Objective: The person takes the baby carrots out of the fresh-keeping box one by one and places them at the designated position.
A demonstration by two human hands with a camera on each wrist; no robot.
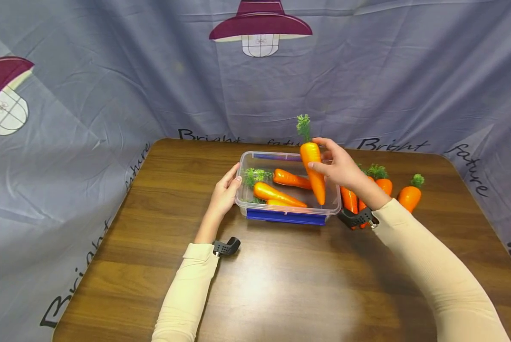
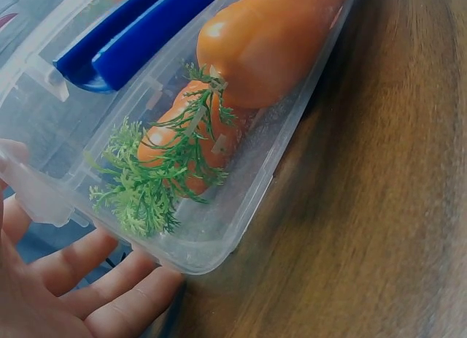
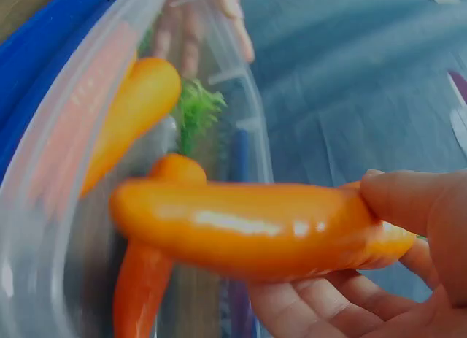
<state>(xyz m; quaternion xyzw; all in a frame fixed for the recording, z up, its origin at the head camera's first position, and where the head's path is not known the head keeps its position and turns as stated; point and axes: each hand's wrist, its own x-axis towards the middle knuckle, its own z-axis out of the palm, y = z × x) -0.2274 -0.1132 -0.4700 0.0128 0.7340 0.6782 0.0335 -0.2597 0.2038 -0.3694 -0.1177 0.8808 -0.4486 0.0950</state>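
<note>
A clear plastic food container (image 1: pixel 281 212) with blue side latches stands lidless on the table. Inside lie several orange carrots (image 1: pixel 272 192) with feathery green tops (image 2: pixel 153 177). Against the container's left end rests my left hand (image 1: pixel 224 192), its fingers fairly straight along the outer wall and the thumb at the rim. Over the container's right part, my right hand (image 1: pixel 338 165) pinches another carrot (image 1: pixel 313 166) near its thick end, thumb on one side and fingers on the other. This carrot's green top (image 1: pixel 303 126) points up and its narrow tip (image 3: pixel 128 210) points down toward the container.
Several more carrots (image 1: pixel 409 197) lie on the wooden table (image 1: pixel 152 199) right of the container, some partly hidden by my right forearm. A grey printed curtain (image 1: pixel 174 85) hangs behind the table. Each wrist wears a black camera mount (image 1: pixel 227 247).
</note>
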